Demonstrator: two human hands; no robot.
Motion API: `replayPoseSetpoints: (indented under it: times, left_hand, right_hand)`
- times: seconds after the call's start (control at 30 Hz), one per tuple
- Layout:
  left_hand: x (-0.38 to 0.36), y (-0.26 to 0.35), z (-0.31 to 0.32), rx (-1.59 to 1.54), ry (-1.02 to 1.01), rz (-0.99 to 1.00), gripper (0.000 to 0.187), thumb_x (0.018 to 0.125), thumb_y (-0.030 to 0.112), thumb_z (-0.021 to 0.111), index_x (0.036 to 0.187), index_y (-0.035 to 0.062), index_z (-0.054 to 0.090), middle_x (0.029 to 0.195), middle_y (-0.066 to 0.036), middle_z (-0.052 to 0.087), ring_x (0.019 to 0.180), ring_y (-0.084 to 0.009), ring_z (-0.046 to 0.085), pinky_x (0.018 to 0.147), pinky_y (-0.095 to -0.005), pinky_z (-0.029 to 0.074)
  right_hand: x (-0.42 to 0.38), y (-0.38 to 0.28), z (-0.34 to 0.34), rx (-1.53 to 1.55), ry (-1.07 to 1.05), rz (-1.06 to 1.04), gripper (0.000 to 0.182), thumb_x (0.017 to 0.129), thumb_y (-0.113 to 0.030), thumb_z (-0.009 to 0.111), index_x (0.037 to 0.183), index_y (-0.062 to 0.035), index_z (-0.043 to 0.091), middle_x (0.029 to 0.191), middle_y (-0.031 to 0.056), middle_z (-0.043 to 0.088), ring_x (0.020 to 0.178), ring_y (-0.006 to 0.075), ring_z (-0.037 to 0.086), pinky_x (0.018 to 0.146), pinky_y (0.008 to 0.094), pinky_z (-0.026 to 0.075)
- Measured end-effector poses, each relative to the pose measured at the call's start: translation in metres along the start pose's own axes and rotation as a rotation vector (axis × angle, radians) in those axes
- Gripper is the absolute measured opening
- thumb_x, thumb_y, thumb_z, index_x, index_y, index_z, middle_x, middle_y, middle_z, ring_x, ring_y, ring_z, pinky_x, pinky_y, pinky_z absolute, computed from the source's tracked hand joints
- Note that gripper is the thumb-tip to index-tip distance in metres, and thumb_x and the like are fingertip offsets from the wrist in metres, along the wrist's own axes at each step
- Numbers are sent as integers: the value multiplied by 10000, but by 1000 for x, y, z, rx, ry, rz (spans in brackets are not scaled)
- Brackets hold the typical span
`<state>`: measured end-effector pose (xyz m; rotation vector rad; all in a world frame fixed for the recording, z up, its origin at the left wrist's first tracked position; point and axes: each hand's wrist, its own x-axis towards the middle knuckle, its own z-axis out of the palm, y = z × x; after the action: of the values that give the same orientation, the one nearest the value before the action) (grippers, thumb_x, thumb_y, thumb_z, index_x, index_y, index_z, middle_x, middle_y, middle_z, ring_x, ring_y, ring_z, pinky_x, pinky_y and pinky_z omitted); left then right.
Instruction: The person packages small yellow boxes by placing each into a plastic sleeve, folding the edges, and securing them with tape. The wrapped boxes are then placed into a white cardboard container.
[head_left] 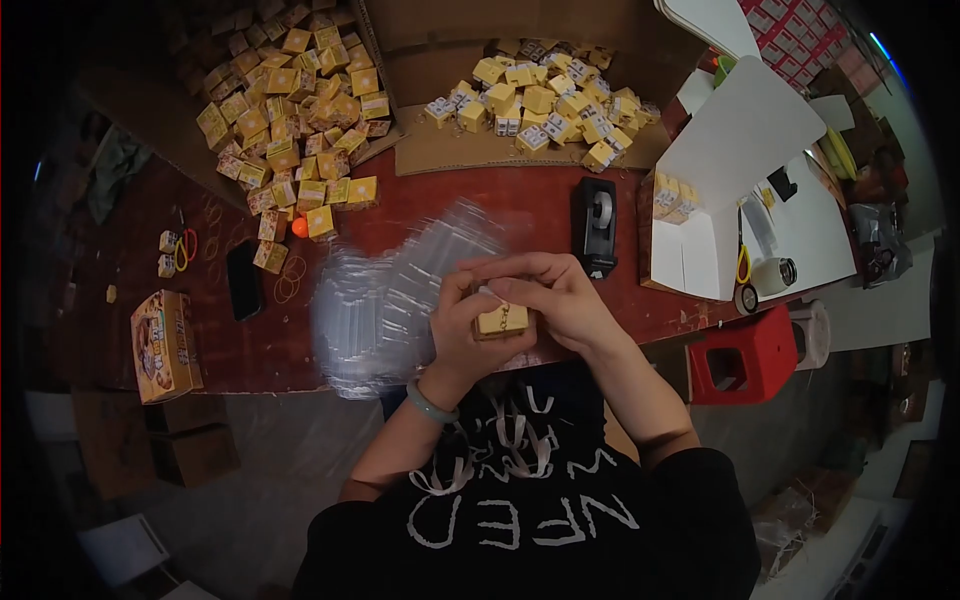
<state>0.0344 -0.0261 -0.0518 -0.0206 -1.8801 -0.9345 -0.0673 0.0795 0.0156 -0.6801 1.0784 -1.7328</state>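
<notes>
A small yellow cube with a gold-coloured chain (503,319) sits between my two hands, over the front edge of the red table. My left hand (460,318), with a bangle on its wrist, is closed around the cube's left side and lower edge. Fingers of my right hand (560,297) reach over the top of the cube and press on it from the right. Those fingers partly hide it. Just left of my hands lies a stack of clear plastic bags (355,320), with further bags fanned out behind.
Cardboard boxes at the back hold many patterned small boxes (290,110) and yellow cubes (540,98). A black tape dispenser (597,228), a phone (243,281), scissors (186,248), rubber bands (290,280) and a printed carton (164,346) lie on the table. A red stool (745,355) stands right.
</notes>
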Motion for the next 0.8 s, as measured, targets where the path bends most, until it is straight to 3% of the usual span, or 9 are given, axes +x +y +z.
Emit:
replayPoseSetpoints:
  times: [0.1, 0.2, 0.23, 0.3, 0.5, 0.63, 0.8]
  left_hand:
    - [1, 4, 0, -66, -26, -89, 710, 565, 132, 900, 1080, 102, 412, 1067, -160, 506, 883, -283, 605, 734, -348, 527]
    - [1, 4, 5, -188, 31, -80, 792, 598, 124, 904, 1147, 100, 334, 1116, -163, 482, 942, -248, 592, 774, -340, 509]
    - [0, 4, 8, -235, 64, -63, 820, 610, 122, 904, 1168, 99, 305, 1134, -163, 473, 965, -235, 586, 792, -338, 502]
    - [-1, 3, 8, -292, 58, -134, 874, 634, 111, 897, 1219, 90, 247, 1168, -162, 456, 1012, -213, 563, 839, -333, 486]
    - [-6, 1, 7, -317, 32, -264, 921, 676, 94, 867, 1316, 59, 205, 1211, -161, 450, 1077, -199, 531, 903, -321, 466]
    - [-9, -2, 12, -364, 34, -374, 894, 697, 88, 849, 1323, 47, 213, 1213, -164, 456, 1084, -205, 535, 906, -323, 470]
    - [-6, 4, 14, -344, 38, -356, 871, 714, 72, 832, 1323, 39, 209, 1204, -173, 463, 1057, -203, 550, 888, -321, 481]
  right_hand:
    - [-6, 2, 7, -258, 53, -172, 283, 924, -34, 580, 1188, 39, 650, 1267, 187, 623, 1174, 256, 598, 996, 369, 485]
    - [-4, 6, -4, -713, -75, -578, 355, 869, -40, 620, 1217, 19, 643, 1264, 200, 621, 1227, 329, 562, 1033, 420, 447]
    - [-5, 5, -4, -750, -78, -602, 374, 848, -47, 639, 1217, 15, 644, 1271, 203, 615, 1231, 344, 554, 1037, 430, 439]
    - [-9, 2, 2, -820, -81, -644, 416, 807, -61, 678, 1217, 7, 646, 1284, 208, 604, 1238, 373, 539, 1044, 451, 424]
    - [-10, 1, 8, -1030, -61, -697, 456, 791, -47, 733, 1231, -16, 619, 1298, 147, 602, 1149, 319, 552, 941, 415, 478]
    - [-10, -2, 9, -895, 8, -525, 406, 804, -38, 718, 1202, -25, 642, 1269, 139, 619, 1110, 303, 570, 931, 397, 479]
    - [-10, 1, 5, -883, 12, -541, 274, 823, -13, 687, 1096, -36, 708, 1232, 145, 646, 1088, 299, 583, 915, 390, 489]
